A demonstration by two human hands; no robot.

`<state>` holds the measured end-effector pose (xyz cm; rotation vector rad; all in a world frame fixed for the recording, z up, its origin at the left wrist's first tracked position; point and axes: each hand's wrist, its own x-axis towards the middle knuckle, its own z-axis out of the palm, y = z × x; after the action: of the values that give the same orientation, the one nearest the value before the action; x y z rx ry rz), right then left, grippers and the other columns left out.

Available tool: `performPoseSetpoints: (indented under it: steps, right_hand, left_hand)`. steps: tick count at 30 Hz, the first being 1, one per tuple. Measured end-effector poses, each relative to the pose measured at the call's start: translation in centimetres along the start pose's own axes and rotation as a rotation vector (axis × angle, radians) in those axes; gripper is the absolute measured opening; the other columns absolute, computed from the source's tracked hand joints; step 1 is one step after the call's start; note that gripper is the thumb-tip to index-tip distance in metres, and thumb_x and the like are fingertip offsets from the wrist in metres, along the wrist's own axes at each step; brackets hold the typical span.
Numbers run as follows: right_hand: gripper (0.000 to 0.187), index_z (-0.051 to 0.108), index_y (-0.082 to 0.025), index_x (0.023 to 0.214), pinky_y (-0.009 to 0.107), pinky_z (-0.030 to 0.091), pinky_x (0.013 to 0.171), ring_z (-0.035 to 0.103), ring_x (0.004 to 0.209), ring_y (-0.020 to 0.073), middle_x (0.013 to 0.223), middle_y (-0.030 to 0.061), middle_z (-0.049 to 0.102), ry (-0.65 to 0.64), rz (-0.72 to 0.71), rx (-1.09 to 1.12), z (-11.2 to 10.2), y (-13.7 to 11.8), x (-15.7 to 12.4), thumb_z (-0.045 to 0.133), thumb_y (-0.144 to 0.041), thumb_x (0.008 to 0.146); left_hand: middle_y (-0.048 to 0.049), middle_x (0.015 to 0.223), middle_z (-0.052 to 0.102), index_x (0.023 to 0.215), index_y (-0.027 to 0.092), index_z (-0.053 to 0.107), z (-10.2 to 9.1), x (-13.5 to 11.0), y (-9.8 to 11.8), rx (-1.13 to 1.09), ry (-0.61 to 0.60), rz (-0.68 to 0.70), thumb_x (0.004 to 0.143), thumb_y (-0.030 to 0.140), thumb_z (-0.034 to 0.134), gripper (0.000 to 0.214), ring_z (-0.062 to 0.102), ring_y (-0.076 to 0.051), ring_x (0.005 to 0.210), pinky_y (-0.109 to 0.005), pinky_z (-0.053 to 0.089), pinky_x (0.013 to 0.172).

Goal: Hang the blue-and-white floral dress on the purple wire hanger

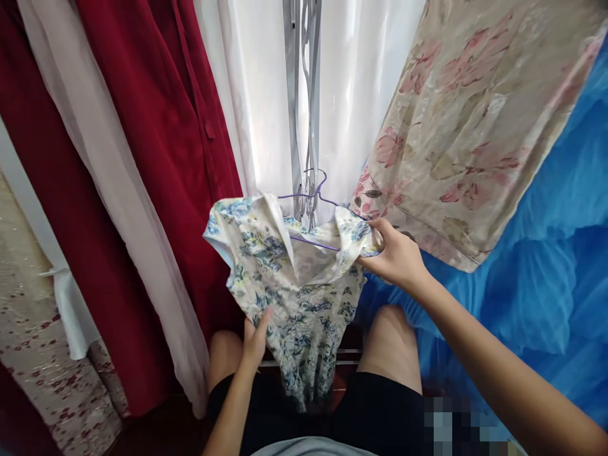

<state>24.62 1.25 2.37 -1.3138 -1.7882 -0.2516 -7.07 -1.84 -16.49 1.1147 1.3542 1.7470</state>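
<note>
Clothes hang close all around. A white curtain (256,95) is at the back with a grey metal pole (293,95) in front of it. A red dress (156,126) and a thin pale pink cloth (95,158) hang on the left. A beige cloth with pink flowers (475,126) and a puffy blue net cloth (560,253) are on the right. All of these are cut off at the top, so what they hang from is out of sight.

In the middle is a small white dress with blue flowers (294,285). It hangs on a thin purple hanger (313,243) hooked at the pole. The dress covers most of the hanger.

The right hand (396,256) is closed tight on the dress at the right end of the hanger. The left hand (254,339) holds the left edge of the dress, lower down. Its thumb lies on the front, and its fingers are hidden behind the cloth.

Two bare knees and black shorts (370,411) show below. The bottom of the dress hangs between the knees. A blurry square patch (456,424) hides the bottom right corner.
</note>
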Motion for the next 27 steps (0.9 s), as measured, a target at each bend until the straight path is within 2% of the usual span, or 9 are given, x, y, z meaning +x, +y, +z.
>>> performPoseSetpoints:
  steps: [3,7,10,13,14,15,17,19,27]
  right_hand:
    - [0.064,0.061,-0.023,0.125,0.035,0.048,0.071,0.072,0.089,0.0343,0.102,0.0087,0.076,-0.030,-0.083,0.002,-0.7,0.0,-0.5,0.078,-0.037,0.066]
    - [0.075,0.054,-0.024,0.140,0.041,0.050,0.089,0.067,0.110,0.0351,0.125,0.0106,0.070,-0.063,-0.203,0.049,-0.9,1.7,-2.2,0.074,-0.028,0.068]
    - [0.067,0.053,-0.023,0.141,0.051,0.041,0.105,0.053,0.129,0.0383,0.138,0.0145,0.059,0.218,-0.093,0.100,1.0,1.8,-5.9,0.068,-0.028,0.077]
    - [0.036,0.059,-0.024,0.124,0.048,0.046,0.097,0.058,0.117,0.0345,0.124,0.0143,0.061,0.580,0.318,0.351,5.1,-0.1,-12.0,0.061,-0.034,0.090]
    - [0.023,0.061,-0.025,0.113,0.045,0.048,0.090,0.061,0.103,0.0318,0.110,0.0117,0.064,0.553,0.436,0.486,6.7,-0.9,-14.0,0.056,-0.036,0.093]
    - [0.016,0.062,-0.026,0.098,0.042,0.049,0.082,0.061,0.091,0.0295,0.094,0.0087,0.064,0.372,0.496,0.626,8.2,-1.8,-15.7,0.054,-0.040,0.096]
    - [0.031,0.058,-0.026,0.078,0.037,0.047,0.069,0.057,0.070,0.0252,0.072,0.0037,0.058,-0.129,0.493,0.884,10.8,-3.5,-17.9,0.050,-0.047,0.098]
    - [0.038,0.053,-0.025,0.072,0.033,0.041,0.063,0.050,0.063,0.0216,0.065,0.0002,0.053,-0.393,0.455,1.008,12.3,-4.8,-18.4,0.051,-0.052,0.098]
    - [0.034,0.052,-0.024,0.081,0.027,0.031,0.052,0.047,0.053,0.0155,0.064,-0.0019,0.060,-0.500,0.619,1.212,12.7,-4.0,-17.7,0.058,-0.055,0.093]
  left_hand:
    - [-0.0130,0.116,0.075,0.114,0.019,0.069,0.5,-3.0,-3.2,-0.058,0.077,-0.068,0.071,0.048,0.078,0.053,0.059,-0.035,0.131,-0.046,0.043,0.114]
    - [-0.0151,0.113,0.074,0.105,0.017,0.068,1.4,-6.7,-5.6,-0.031,0.153,-0.198,0.071,0.041,0.074,0.043,0.059,-0.036,0.130,-0.047,0.043,0.113]
    - [-0.0162,0.107,0.075,0.095,0.016,0.069,1.7,-9.0,-6.6,0.004,0.099,-0.278,0.069,0.041,0.071,0.036,0.065,-0.037,0.119,-0.048,0.048,0.107]
    - [-0.0163,0.113,0.074,0.101,0.016,0.069,2.0,-10.9,-6.6,0.005,0.039,-0.262,0.069,0.040,0.069,0.039,0.064,-0.037,0.122,-0.048,0.046,0.110]
    - [-0.0158,0.116,0.073,0.104,0.017,0.070,2.2,-11.4,-6.3,0.000,0.015,-0.237,0.070,0.038,0.069,0.040,0.062,-0.035,0.126,-0.047,0.043,0.113]
    - [-0.0151,0.119,0.073,0.107,0.018,0.070,2.4,-11.8,-6.0,-0.002,-0.014,-0.211,0.070,0.036,0.069,0.042,0.059,-0.034,0.130,-0.045,0.041,0.115]
    - [-0.0133,0.122,0.072,0.113,0.019,0.070,2.6,-12.4,-5.3,0.002,-0.068,-0.169,0.071,0.033,0.068,0.044,0.054,-0.031,0.137,-0.041,0.037,0.119]
    - [-0.0123,0.123,0.071,0.118,0.021,0.069,2.5,-12.6,-4.8,0.017,-0.089,-0.165,0.072,0.033,0.066,0.047,0.052,-0.030,0.138,-0.039,0.037,0.119]
    - [-0.0120,0.124,0.071,0.124,0.022,0.066,1.1,-12.3,-5.4,0.078,-0.015,-0.184,0.075,0.035,0.064,0.051,0.056,-0.032,0.134,-0.042,0.041,0.116]
